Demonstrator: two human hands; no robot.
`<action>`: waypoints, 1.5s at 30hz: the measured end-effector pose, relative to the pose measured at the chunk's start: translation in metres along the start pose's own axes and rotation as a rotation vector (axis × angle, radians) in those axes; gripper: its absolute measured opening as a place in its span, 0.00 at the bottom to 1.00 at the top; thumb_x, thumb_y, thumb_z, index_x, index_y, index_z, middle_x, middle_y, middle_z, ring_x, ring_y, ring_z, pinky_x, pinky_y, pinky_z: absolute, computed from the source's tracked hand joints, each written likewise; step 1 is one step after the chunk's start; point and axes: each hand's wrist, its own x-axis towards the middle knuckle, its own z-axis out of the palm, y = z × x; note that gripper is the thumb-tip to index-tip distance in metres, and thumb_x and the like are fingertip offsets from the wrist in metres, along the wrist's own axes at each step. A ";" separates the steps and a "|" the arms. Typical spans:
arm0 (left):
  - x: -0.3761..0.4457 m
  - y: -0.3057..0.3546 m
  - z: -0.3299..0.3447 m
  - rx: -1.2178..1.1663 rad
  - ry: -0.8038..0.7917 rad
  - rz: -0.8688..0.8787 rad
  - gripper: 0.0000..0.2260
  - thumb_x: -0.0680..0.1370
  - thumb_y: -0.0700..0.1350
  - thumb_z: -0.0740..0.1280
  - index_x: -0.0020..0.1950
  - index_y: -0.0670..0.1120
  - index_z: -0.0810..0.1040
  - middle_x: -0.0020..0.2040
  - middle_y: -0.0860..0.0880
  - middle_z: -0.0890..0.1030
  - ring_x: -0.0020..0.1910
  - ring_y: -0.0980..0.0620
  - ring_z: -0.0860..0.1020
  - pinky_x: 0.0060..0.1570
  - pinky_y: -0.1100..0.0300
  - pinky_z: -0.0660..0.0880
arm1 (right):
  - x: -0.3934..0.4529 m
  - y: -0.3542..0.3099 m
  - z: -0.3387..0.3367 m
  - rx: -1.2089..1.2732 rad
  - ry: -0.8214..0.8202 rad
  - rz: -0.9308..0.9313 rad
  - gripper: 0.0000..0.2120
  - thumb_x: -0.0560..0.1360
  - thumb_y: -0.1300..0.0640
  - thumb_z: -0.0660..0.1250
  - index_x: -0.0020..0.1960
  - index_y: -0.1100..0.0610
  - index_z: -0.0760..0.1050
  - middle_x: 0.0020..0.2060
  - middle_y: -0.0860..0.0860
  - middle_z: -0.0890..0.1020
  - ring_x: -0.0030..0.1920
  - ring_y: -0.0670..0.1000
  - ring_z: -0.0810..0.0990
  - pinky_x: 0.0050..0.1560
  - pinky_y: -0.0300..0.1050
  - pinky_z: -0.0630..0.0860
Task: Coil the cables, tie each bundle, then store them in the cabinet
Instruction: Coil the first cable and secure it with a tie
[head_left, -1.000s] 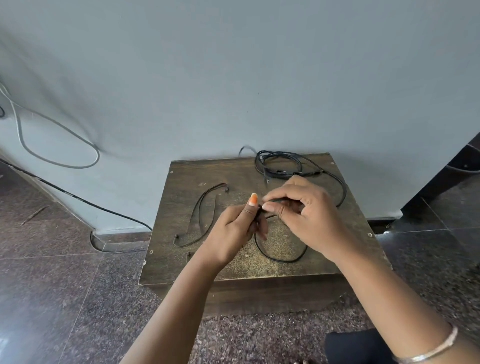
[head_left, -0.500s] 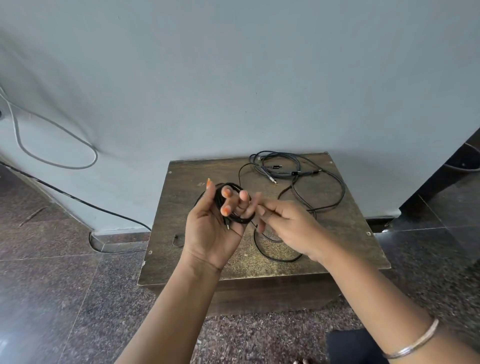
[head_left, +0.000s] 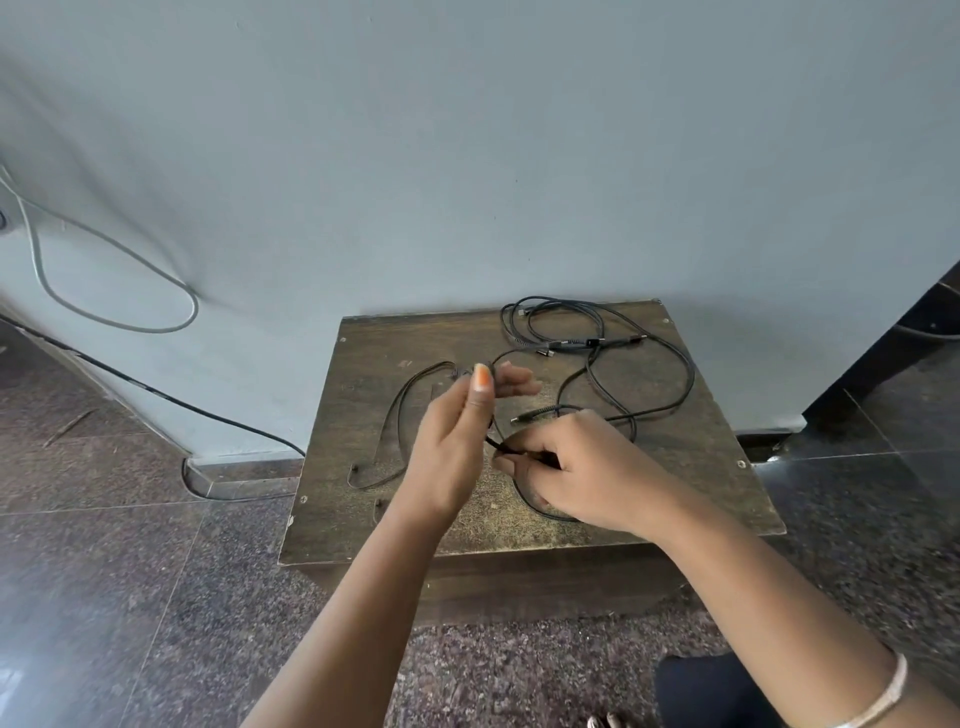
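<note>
A thin black cable (head_left: 395, 415) lies in a long loop on the low wooden table (head_left: 701, 467). Its far end runs up behind the thumb of my left hand (head_left: 462, 441), which is raised above the table with thumb up and fingers stretched out. A short stretch of the cable comes out by that palm and goes to my right hand (head_left: 582, 467), which pinches it between thumb and fingertips just over the tabletop. More of the cable curves under my right hand. A second tangle of black cables (head_left: 592, 343) lies loose at the table's back right.
The table stands against a pale blue wall. A grey cable (head_left: 109, 260) hangs on the wall at left and a black one (head_left: 171, 395) runs down to the stone floor. A dark cabinet edge (head_left: 914, 332) shows at right.
My left hand has turned edge-on and the small coil it showed in its palm is out of sight. A long cable loop lies on the table again. My right hand dropped lower.
</note>
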 end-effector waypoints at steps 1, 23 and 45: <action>-0.002 0.000 0.000 0.117 -0.027 0.032 0.19 0.82 0.53 0.52 0.55 0.46 0.79 0.50 0.51 0.84 0.56 0.57 0.79 0.50 0.70 0.74 | -0.001 0.000 -0.002 0.001 0.028 -0.018 0.09 0.77 0.49 0.66 0.42 0.50 0.81 0.26 0.51 0.80 0.23 0.49 0.72 0.26 0.47 0.68; -0.002 0.001 -0.003 -0.499 -0.414 -0.417 0.23 0.79 0.56 0.58 0.33 0.42 0.77 0.19 0.51 0.63 0.27 0.51 0.71 0.52 0.54 0.77 | 0.008 0.025 -0.014 0.608 0.352 0.042 0.07 0.68 0.55 0.71 0.42 0.58 0.81 0.33 0.45 0.82 0.34 0.38 0.79 0.38 0.29 0.73; 0.008 -0.008 -0.016 -0.329 0.072 -0.196 0.20 0.82 0.53 0.51 0.54 0.43 0.79 0.49 0.44 0.84 0.57 0.49 0.79 0.59 0.55 0.70 | 0.005 0.007 0.015 0.142 0.033 0.036 0.11 0.78 0.46 0.63 0.46 0.51 0.79 0.26 0.50 0.78 0.26 0.47 0.76 0.31 0.49 0.71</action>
